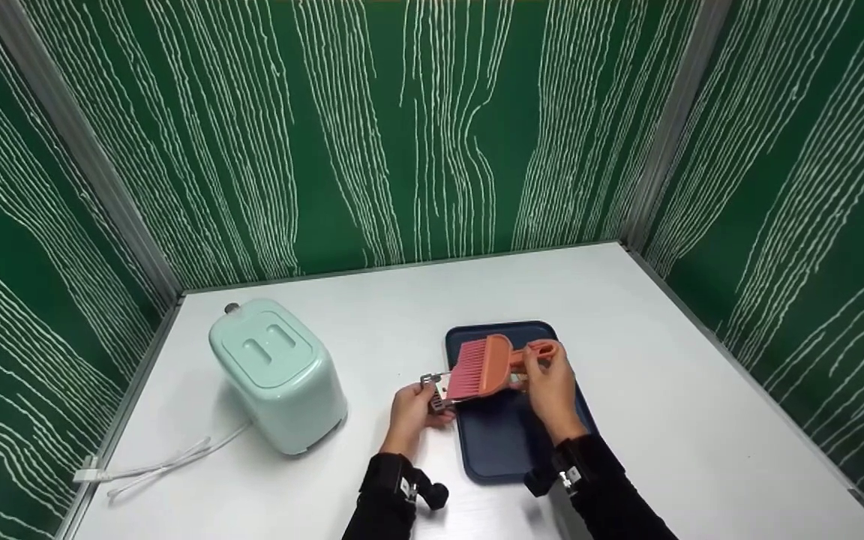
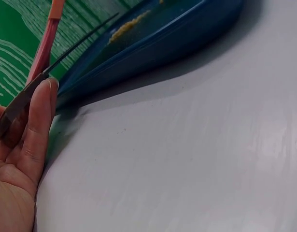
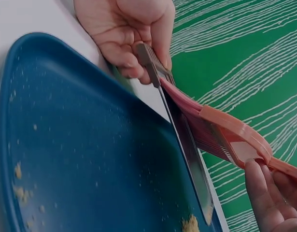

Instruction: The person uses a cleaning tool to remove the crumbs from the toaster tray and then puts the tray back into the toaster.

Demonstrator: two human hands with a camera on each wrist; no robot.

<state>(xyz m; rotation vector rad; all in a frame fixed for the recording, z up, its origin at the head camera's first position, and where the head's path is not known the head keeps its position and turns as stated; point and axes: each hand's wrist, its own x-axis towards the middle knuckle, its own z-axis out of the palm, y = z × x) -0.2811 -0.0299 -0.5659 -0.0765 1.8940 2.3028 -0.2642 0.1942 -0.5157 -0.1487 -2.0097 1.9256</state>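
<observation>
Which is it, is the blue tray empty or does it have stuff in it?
Not empty: yellowish crumbs lie in the blue tray, as the right wrist view shows.

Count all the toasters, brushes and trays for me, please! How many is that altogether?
Toasters: 1, the mint-green toaster
Brushes: 1, the orange-and-pink brush
Trays: 2, the dark blue tray and the metal crumb tray
Total: 4
</observation>
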